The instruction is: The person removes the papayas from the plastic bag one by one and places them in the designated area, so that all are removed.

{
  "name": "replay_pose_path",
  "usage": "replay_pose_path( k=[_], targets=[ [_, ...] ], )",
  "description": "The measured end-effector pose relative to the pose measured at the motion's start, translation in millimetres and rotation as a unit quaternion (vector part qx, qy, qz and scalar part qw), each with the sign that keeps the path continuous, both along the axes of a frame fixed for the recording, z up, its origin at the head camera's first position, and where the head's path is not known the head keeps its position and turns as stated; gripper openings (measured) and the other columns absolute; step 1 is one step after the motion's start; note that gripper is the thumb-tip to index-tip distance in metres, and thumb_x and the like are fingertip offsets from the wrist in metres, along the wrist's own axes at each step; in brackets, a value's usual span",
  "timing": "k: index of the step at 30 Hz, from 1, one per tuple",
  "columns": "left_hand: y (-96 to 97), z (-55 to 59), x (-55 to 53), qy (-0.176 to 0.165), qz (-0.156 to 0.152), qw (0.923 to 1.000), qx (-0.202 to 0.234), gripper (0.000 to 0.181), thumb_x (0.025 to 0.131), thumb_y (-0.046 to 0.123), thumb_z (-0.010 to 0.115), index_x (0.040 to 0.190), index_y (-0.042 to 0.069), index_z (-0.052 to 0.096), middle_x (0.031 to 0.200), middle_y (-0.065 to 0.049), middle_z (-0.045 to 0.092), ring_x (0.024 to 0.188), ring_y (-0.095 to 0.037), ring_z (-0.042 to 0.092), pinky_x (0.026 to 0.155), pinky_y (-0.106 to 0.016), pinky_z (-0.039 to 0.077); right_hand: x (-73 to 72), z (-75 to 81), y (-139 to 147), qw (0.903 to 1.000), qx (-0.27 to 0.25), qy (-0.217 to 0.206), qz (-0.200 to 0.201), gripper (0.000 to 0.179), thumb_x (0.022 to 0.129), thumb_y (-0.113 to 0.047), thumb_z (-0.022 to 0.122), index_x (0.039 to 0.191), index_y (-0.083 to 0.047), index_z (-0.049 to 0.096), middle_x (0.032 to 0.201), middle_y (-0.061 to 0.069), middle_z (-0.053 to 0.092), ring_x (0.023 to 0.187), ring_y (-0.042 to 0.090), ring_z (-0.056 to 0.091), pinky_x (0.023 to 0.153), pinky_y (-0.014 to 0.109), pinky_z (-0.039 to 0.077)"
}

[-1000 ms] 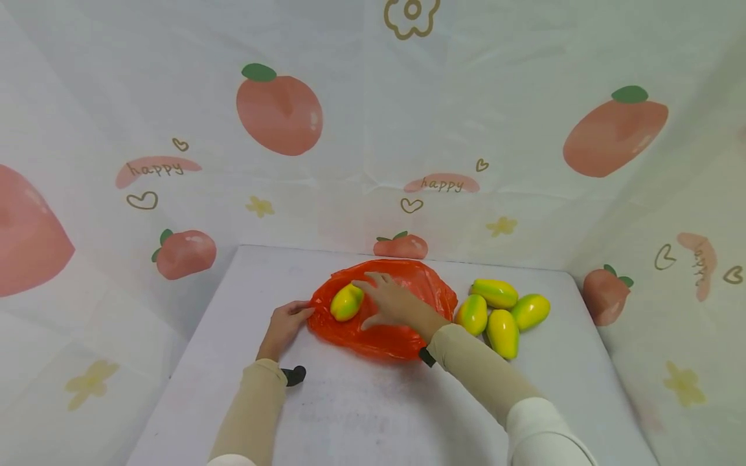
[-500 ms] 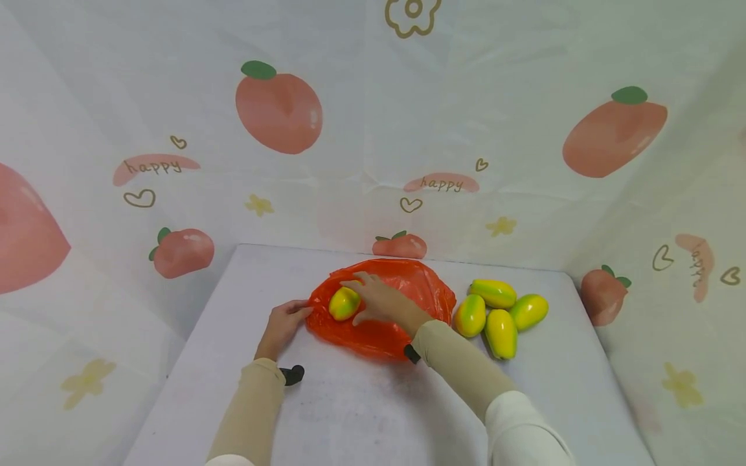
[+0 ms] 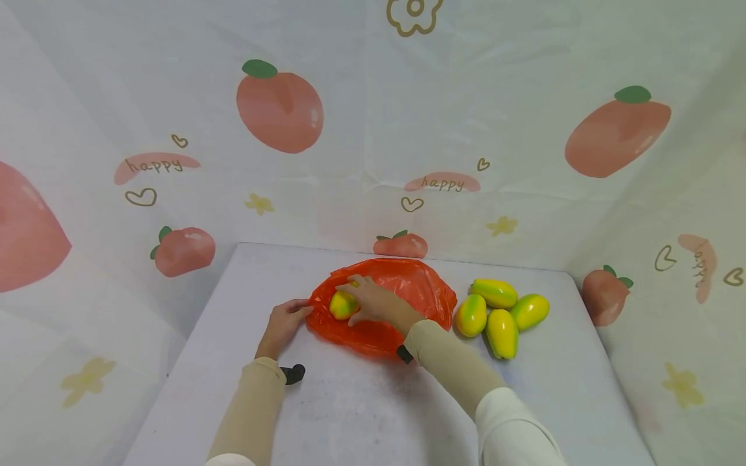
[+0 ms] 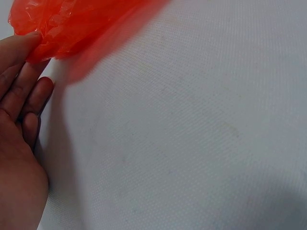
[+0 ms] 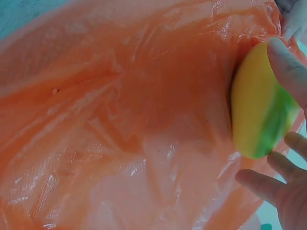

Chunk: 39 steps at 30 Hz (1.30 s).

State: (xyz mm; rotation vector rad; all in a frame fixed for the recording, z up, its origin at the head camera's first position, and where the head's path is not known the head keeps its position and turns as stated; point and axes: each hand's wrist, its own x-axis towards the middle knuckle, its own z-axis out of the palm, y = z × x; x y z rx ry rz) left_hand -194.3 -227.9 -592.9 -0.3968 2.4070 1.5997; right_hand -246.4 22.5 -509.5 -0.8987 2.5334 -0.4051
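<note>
A red plastic bag (image 3: 408, 285) lies spread on the table, its mouth toward the left. My left hand (image 3: 285, 327) pinches the bag's left edge between thumb and fingers; in the left wrist view the thumb lies over the thin red film (image 4: 72, 28). On the bag, close to that edge, sits a yellow-green papaya (image 3: 342, 305). My right hand (image 3: 375, 301) reaches over the bag from the right and grips this papaya. In the right wrist view the thumb (image 5: 288, 67) lies on one end of the fruit and the fingertips are at the other.
Several more yellow-green papayas (image 3: 501, 333) lie grouped on the table right of the bag. The white table (image 3: 361, 414) meets printed cloth walls (image 3: 361, 129) at the back and sides. Black wrist mounts (image 3: 294, 374) stick out by the sleeves.
My right hand has moved left and closed in from above the bag onto the papaya, covering part of it. The left hand has stayed at the bag's edge.
</note>
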Motion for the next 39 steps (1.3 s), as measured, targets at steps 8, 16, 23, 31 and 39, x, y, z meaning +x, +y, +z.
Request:
replay_pose_path(
  k=[8,16,23,31,39],
  targets=[
    [-1.6,1.3,0.4,-0.003,-0.003,0.9999,0.01,0.045,0.1,0.041,0.063,0.135,0.013,0.066,0.141,-0.012,0.065,0.136,-0.032,0.053,0.119,-0.053,0.041,0.0,-5.9,-3,0.9999,0.008,0.01,0.003,0.077,0.087,-0.036,0.079,0.154,-0.038,0.041,0.152,0.004,0.038,0.139,0.026,0.042,0.101,0.043,0.058],
    [-1.7,-0.2,-1.2,0.003,-0.004,1.0,0.0,0.046,0.1,0.042,0.062,0.135,0.014,0.066,0.141,-0.012,0.065,0.136,-0.032,0.053,0.119,-0.054,0.041,2.8,-5.9,1,0.9999,0.005,0.015,0.001,0.065,0.09,-0.028,0.078,0.148,-0.037,0.05,0.144,0.004,0.039,0.132,0.025,0.043,0.093,0.037,0.061],
    [-1.4,-1.4,-0.3,0.005,-0.003,1.0,0.0,0.045,0.1,0.041,0.063,0.135,0.013,0.066,0.14,-0.012,0.065,0.137,-0.032,0.053,0.119,-0.054,0.041,4.4,-7.3,3,0.9991,0.019,0.037,0.013,0.063,0.091,-0.028,0.077,0.148,-0.037,0.049,0.151,0.005,0.038,0.133,0.025,0.045,0.098,0.038,0.059],
    [-3.0,-0.8,0.9,-0.004,-0.002,1.0,-0.002,0.047,0.1,0.042,0.062,0.136,0.013,0.065,0.142,-0.012,0.063,0.138,-0.032,0.051,0.119,-0.054,0.041,3.8,-3.9,8,0.998,0.028,0.052,0.024,0.064,0.092,-0.027,0.076,0.148,-0.034,0.046,0.158,0.003,0.038,0.138,0.024,0.044,0.107,0.04,0.055],
    [-1.6,-2.0,0.4,-0.007,-0.004,1.0,-0.002,0.046,0.1,0.043,0.062,0.136,0.015,0.065,0.143,-0.011,0.062,0.139,-0.033,0.051,0.119,-0.055,0.04,12.7,5.3,16,0.9984,0.021,0.051,0.012,0.068,0.092,-0.027,0.076,0.151,-0.031,0.043,0.163,0.005,0.034,0.145,0.026,0.04,0.112,0.043,0.051]
  ],
)
